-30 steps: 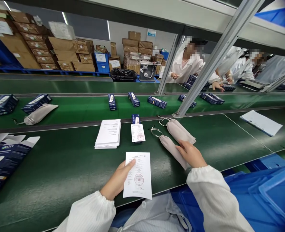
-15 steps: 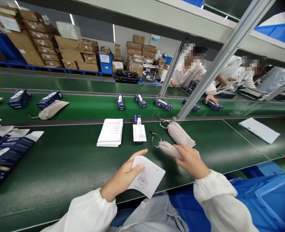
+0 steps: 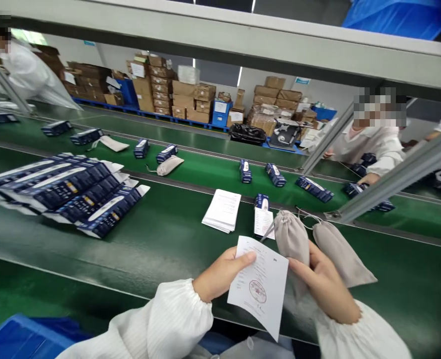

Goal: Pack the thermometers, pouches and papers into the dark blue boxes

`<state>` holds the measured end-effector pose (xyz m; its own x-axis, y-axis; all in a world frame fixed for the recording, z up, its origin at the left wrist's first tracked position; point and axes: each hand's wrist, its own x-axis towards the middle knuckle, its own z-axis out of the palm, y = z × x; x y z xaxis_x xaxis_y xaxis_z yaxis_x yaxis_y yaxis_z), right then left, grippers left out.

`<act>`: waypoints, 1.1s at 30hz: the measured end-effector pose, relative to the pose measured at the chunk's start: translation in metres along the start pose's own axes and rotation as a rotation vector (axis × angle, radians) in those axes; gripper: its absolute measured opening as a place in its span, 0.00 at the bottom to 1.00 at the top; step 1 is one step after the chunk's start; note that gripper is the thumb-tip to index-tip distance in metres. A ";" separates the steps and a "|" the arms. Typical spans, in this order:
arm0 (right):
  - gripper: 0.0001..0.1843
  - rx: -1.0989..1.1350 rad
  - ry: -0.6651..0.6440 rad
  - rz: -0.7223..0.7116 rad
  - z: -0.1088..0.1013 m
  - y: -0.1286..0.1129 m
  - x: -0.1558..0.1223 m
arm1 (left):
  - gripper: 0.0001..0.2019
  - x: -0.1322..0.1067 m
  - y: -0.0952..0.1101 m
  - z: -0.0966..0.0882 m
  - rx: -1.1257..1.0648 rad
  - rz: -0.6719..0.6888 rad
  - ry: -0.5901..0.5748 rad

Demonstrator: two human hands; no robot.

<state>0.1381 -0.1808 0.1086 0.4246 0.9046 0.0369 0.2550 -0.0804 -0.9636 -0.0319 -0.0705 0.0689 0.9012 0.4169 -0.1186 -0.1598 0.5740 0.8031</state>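
A dark green bench [image 3: 160, 239] runs in front of a brighter green belt [image 3: 213, 174] that carries small blue boxes [image 3: 245, 171]. Brown cartons [image 3: 183, 99] are stacked along the far wall, and a person in a white coat [image 3: 373, 142] works across the belt. Flat blue packs [image 3: 71, 189] lie fanned on the bench at the left, with a paper stack [image 3: 222, 210] near the middle. The left hand [image 3: 220, 273] pinches a stamped slip [image 3: 259, 286] at its upper left corner, thumb on top, lifted off the bench. The right hand [image 3: 323, 281] closes around a grey pouch [image 3: 292, 239], held upright just behind the slip. A second pouch [image 3: 342, 254] lies on the bench beside it.
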 end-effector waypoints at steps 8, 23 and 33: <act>0.26 0.232 0.072 -0.055 0.092 -0.018 0.033 | 0.20 -0.018 0.018 -0.031 -0.049 0.153 0.335; 0.31 -0.595 0.052 -0.403 0.120 0.008 0.019 | 0.26 -0.012 0.014 -0.015 -0.154 0.350 0.356; 0.31 -0.364 -0.132 -0.266 0.143 0.000 0.019 | 0.25 -0.029 0.017 -0.048 0.122 0.432 0.377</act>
<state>0.0222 -0.1033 0.0715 0.1952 0.9573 0.2131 0.6380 0.0411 -0.7689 -0.0800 -0.0385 0.0583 0.5559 0.8296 0.0527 -0.4131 0.2207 0.8835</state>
